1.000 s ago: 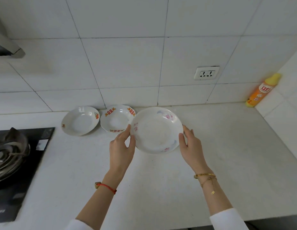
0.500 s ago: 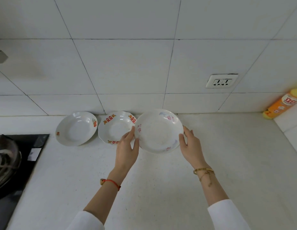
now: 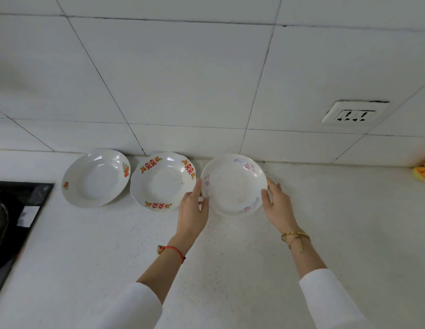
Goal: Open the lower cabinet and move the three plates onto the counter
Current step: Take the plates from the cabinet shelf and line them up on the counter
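Three white plates stand in a row along the back of the white counter [image 3: 230,257], near the tiled wall. The left plate [image 3: 96,178] has small orange fruit marks. A scalloped plate with red and orange marks [image 3: 162,180] is in the middle. The right plate [image 3: 234,185] has faint pink and blue flowers. My left hand [image 3: 192,210] holds its left rim with thumb and fingers. My right hand [image 3: 276,205] holds its right rim. Whether this plate rests on the counter or hovers just above it is unclear. The lower cabinet is out of view.
A black gas hob [image 3: 14,214] fills the left edge of the counter. A wall socket [image 3: 355,113] sits at the upper right. The orange base of a bottle [image 3: 423,173] shows at the right edge.
Both hands have carried the flowered plate farther back toward the wall, beside the scalloped plate. The view has shifted closer and to the left.
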### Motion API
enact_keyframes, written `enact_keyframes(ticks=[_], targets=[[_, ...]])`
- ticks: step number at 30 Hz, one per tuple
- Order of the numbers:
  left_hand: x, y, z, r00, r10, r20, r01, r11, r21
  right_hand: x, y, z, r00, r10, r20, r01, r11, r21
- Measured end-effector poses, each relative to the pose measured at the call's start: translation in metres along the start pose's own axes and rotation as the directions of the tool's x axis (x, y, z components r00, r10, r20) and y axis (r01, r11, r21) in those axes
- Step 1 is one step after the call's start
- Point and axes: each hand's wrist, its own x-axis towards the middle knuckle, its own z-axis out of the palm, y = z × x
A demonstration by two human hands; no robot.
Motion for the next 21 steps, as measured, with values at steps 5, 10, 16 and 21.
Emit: enact_keyframes(ticks=[5,10,16,21], targets=[[0.007,-0.004,0.014,0.999,-0.044,0.004,0.044,0.999,-0.028,0.008,0.003,0.001,1.0,0.009,0.026,-0.008,1.0,-0.005],[0.014,-0.011,0.022,0.998,-0.056,0.005,0.056,0.998,-0.04,0.021,0.007,0.005,0.999,-0.002,0.045,0.003,1.0,-0.014],[0.015,-0.014,0.029,0.997,-0.048,-0.052,0.046,0.998,-0.046,0.03,0.008,0.015,0.999,-0.009,0.054,0.01,1.0,-0.018],[0.017,-0.018,0.031,0.997,-0.063,-0.053,0.062,0.998,-0.029,0.037,0.019,0.023,0.997,-0.004,0.076,0.005,1.0,-0.014]])
